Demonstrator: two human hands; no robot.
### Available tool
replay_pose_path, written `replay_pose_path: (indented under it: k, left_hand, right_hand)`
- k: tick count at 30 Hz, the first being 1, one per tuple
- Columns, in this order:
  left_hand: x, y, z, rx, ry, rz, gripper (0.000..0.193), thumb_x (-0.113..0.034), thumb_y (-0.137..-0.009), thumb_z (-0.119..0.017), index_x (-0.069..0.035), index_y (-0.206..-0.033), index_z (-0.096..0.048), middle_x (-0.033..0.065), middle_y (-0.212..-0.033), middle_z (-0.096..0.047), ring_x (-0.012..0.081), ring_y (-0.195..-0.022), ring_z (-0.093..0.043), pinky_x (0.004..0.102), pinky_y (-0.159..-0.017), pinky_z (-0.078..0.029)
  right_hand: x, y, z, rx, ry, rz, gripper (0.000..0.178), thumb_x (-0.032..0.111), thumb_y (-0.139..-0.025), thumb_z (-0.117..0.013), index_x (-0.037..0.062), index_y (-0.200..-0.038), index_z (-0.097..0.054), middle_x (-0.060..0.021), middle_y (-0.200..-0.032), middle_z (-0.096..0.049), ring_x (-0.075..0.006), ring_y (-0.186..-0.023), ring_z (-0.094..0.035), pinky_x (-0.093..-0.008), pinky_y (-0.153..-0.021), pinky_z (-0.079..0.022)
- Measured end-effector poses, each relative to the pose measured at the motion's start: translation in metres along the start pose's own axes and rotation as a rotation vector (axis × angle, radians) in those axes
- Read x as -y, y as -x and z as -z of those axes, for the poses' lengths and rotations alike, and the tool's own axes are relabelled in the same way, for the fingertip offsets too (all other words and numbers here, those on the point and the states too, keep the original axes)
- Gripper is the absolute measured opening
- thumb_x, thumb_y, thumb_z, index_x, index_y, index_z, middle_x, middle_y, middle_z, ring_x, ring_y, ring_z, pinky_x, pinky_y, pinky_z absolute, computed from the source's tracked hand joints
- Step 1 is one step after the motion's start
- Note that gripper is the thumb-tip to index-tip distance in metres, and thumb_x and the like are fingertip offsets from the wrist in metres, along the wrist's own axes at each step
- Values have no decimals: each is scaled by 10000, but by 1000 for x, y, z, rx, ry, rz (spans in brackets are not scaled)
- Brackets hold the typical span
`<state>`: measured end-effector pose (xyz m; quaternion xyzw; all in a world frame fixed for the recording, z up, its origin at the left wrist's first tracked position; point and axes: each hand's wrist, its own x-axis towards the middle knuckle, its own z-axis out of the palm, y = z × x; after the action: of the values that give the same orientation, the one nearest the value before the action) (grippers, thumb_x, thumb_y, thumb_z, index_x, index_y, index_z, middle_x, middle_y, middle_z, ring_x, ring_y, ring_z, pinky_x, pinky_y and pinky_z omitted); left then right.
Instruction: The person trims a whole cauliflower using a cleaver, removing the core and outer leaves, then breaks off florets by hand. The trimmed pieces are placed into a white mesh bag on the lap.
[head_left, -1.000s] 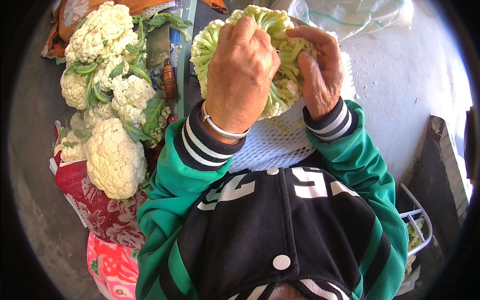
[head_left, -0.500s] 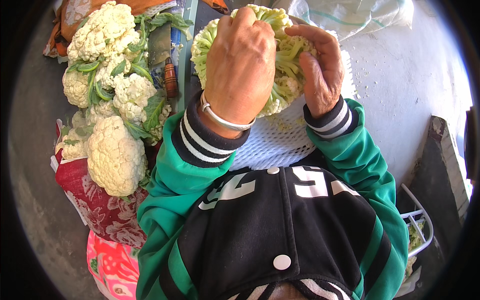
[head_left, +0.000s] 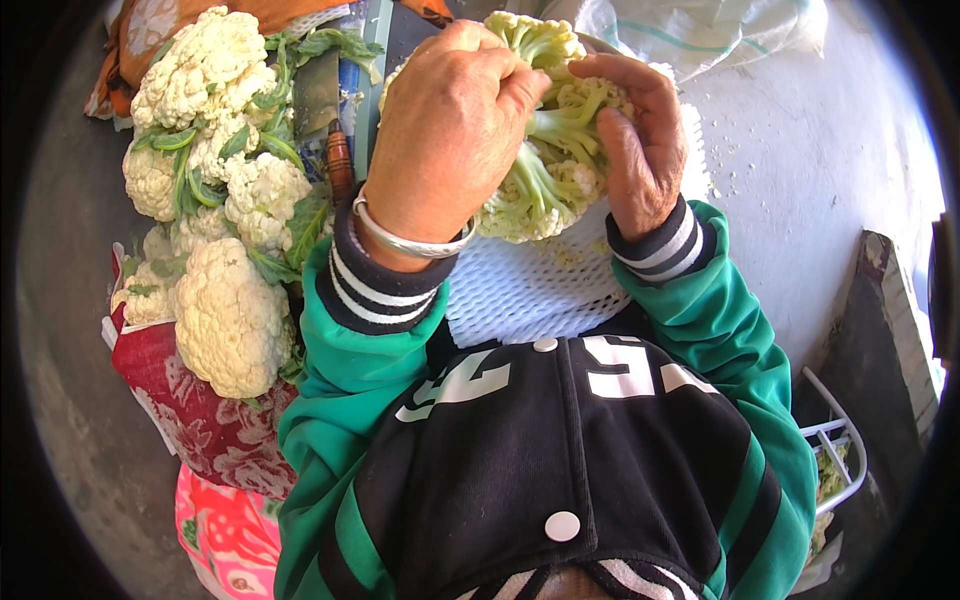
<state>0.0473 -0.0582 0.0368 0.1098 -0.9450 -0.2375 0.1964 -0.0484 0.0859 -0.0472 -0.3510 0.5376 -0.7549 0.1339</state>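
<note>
Between my hands sits a cauliflower (head_left: 545, 185), its pale green stalks and florets showing, over white foam netting (head_left: 535, 290). My left hand (head_left: 450, 135), a silver bangle on its wrist, is closed over the left part of it; its curled fingertips are mostly hidden behind the knuckles. On the opposite side my right hand (head_left: 645, 140) cups the cauliflower, thumb and fingers bent against its edge. A knife with a brown wooden handle (head_left: 339, 160) lies left of my left wrist, its broad blade pointing away from me.
Several whole cauliflowers (head_left: 235, 320) with green leaves are piled at the left on dark red patterned cloth (head_left: 200, 420). Clear plastic sheeting (head_left: 720, 35) lies at the far right, and crumbs dot the grey surface (head_left: 800, 160). A white wire basket (head_left: 835, 450) stands at lower right.
My left hand has shifted left and turned, uncovering more stalks in the middle of the cauliflower. The right hand stays at the cauliflower's right edge.
</note>
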Motion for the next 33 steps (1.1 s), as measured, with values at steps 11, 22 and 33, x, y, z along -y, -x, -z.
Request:
replay_pose_path:
  k: [11, 22, 33]
  left_hand:
    - [-10, -12, -1, 97, -248, -109, 119, -80, -802, -656, 23, -754, -691, 157, -859, -640, 357, -818, -652, 446, -751, -518]
    - [-9, -21, -6, 171, -415, -108, 75, -104, -782, -687, -38, -765, -719, 124, -877, -645, 350, -789, -677, 469, -702, -534]
    - [18, -41, -5, 358, -218, -292, 195, -123, -756, -748, -37, -914, -671, 164, -903, -653, 395, -862, -661, 479, -731, -522]
  right_hand:
    - [6, 3, 0, 27, 88, 27, 404, -63, -830, -452, -32, -1217, -565, -126, -1145, -668, -187, -1023, -628, -309, -954, -481]
    - [4, 4, 1, 24, 90, 44, 408, -62, -825, -457, -34, -1213, -583, -127, -1130, -678, -190, -1023, -630, -310, -956, -478]
    - [4, 4, 1, 14, 91, 50, 403, -45, -817, -486, -33, -1205, -595, -128, -1116, -679, -198, -1017, -634, -312, -951, -481]
